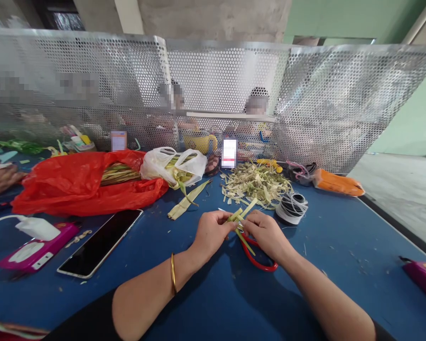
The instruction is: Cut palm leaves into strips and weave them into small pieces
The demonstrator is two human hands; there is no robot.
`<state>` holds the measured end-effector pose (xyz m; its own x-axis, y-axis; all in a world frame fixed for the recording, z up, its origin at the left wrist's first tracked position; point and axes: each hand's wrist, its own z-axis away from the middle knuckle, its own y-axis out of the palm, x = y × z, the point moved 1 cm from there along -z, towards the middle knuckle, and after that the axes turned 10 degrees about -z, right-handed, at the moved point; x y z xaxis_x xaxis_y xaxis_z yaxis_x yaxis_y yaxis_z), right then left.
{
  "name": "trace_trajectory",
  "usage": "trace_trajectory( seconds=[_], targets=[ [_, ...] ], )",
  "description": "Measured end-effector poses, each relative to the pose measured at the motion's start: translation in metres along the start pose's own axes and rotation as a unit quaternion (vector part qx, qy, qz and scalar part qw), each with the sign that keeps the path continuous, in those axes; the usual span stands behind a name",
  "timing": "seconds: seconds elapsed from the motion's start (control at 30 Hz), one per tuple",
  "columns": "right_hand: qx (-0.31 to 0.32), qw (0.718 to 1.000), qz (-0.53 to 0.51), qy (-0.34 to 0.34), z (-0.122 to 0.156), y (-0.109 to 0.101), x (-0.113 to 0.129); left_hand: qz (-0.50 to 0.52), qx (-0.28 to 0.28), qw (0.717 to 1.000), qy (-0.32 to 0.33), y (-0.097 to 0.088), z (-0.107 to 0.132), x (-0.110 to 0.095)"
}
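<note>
Close together at the middle of the blue table (206,293), my two hands pinch a small piece of crossed, folded pale green leaf strips (248,207). My left hand (213,233) grips its left side between thumb and fingers; a gold bangle (173,274) circles that wrist. On the right side, my right hand (266,233) has thumb and fingers closed on the same strips. One strip end points up and away, another hangs toward me. Red-handled scissors (270,268) lie below my right hand, their blades mostly hidden. Leaf clippings (255,184) are heaped just beyond my hands.
A thread spool (291,209) stands right of the clippings, near an orange packet (337,183). Leftward are a red bag (67,182), a white bag (156,163), a phone (102,244) and a power strip (57,244). Another person's hand (2,180) shows at far left. Perforated metal panels (223,71) stand behind.
</note>
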<state>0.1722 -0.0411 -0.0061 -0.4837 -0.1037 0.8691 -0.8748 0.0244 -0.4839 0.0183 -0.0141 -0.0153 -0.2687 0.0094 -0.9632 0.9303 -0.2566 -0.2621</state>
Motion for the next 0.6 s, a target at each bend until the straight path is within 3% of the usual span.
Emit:
trace_trajectory(
  seconds=[0.17,0.3,0.5,0.6],
  targets=[
    [-0.005,1.000,0.017,-0.009,0.0017,0.0020,0.0008,-0.082,0.030,0.995,0.041,0.0014,0.0001,0.0068],
    [-0.052,0.997,0.057,-0.030,0.0042,0.0015,0.0029,-0.122,0.034,0.989,0.071,-0.0006,-0.0011,0.0089],
    [-0.073,0.997,0.008,0.018,0.0061,0.0014,0.0014,-0.161,0.094,0.978,0.095,-0.0007,0.0000,0.0100],
    [-0.052,0.997,-0.032,0.043,0.0038,0.0011,-0.0007,-0.171,0.118,0.972,0.111,-0.0001,0.0008,0.0102]
  ],
)
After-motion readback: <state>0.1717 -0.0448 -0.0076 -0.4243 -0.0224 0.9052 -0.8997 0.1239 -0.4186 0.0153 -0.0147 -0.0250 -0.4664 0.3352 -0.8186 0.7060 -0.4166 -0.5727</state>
